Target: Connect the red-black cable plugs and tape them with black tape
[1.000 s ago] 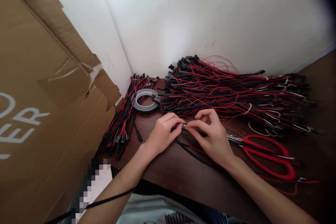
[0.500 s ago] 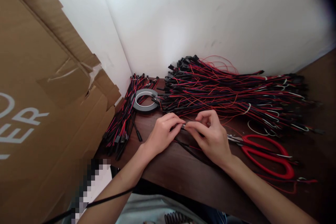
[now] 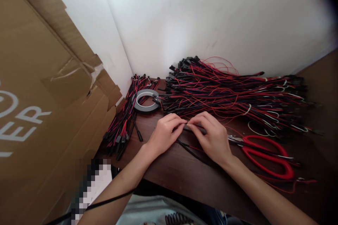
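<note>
The left hand [image 3: 163, 135] and right hand [image 3: 212, 136] pinch one black cable [image 3: 190, 149] between fingertips, low over the counter [image 3: 169, 172], steadying it; red scissors [image 3: 266, 154] lie right.

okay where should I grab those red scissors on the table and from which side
Take the red scissors by the looped red handles, which point right; the blades point left toward the right hand. Come from above at the right, since they lie flat on the table with thin wires across them.

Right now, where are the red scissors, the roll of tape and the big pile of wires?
red scissors [image 3: 266, 156]: head view, on the handle loops.
roll of tape [image 3: 146, 101]: head view, on its ring.
big pile of wires [image 3: 232, 95]: head view, mid-heap.
</note>
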{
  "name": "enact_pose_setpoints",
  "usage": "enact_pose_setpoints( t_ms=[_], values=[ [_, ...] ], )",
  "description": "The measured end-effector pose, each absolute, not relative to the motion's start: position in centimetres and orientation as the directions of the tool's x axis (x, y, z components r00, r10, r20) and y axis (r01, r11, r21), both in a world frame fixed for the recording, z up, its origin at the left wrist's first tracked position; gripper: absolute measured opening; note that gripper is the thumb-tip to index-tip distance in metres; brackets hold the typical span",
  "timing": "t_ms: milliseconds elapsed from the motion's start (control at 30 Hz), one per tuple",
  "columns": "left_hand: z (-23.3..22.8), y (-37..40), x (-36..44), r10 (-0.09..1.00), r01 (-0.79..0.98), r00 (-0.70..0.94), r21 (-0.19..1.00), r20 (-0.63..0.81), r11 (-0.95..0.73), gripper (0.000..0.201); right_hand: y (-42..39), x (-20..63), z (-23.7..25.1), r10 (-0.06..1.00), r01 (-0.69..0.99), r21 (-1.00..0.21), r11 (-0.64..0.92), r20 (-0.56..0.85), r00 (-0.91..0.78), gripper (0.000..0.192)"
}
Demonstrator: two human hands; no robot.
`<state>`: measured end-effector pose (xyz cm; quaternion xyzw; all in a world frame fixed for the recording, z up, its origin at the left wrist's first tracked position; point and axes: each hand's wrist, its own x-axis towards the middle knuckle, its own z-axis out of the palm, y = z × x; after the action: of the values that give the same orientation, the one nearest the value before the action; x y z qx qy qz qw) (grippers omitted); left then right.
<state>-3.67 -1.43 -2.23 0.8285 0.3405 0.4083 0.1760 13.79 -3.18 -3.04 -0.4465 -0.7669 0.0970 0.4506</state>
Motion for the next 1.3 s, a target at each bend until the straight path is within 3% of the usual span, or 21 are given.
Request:
enact_pose_setpoints(
  t_ms=[233, 600, 700, 800, 933, 1300],
  values=[
    [-1.99, -1.62, -3.58, 0.756, 0.48, 0.426, 0.584, 0.496, -0.654, 0.009, -3.06, 14.01, -3.27, 0.82, 0.523, -0.656, 0.545, 0.547, -0.168, 0.006],
    [-1.89, -1.78, -3.62, 0.74, 0.47, 0.44, 0.572, 0.509, -0.673, 0.007, -2.99, 13.77, -3.41, 0.856, 0.515, -0.704, 0.488, 0.501, -0.126, 0.011],
    [-1.8, -1.86, -3.62, 0.756, 0.474, 0.419, 0.589, 0.503, -0.654, 0.007, -2.99, 13.75, -3.63, 0.866, 0.535, -0.708, 0.46, 0.492, -0.093, 0.004],
    [-1.65, -1.88, -3.69, 0.741, 0.484, 0.444, 0.561, 0.504, -0.672, 0.006, -3.02, 13.78, -3.78, 0.868, 0.536, -0.717, 0.446, 0.492, -0.064, 0.015],
    [-1.57, -1.79, -3.79, 0.705, 0.481, 0.477, 0.516, 0.525, -0.709, 0.016, -3.09, 13.91, -3.52, 0.839, 0.505, -0.696, 0.51, 0.531, -0.114, 0.01],
    [-1.53, -1.65, -3.83, 0.737, 0.479, 0.43, 0.559, 0.522, -0.676, 0.009, -2.96, 13.7, -3.41, 0.729, 0.526, -0.554, 0.645, 0.653, -0.205, 0.01]
  ],
)
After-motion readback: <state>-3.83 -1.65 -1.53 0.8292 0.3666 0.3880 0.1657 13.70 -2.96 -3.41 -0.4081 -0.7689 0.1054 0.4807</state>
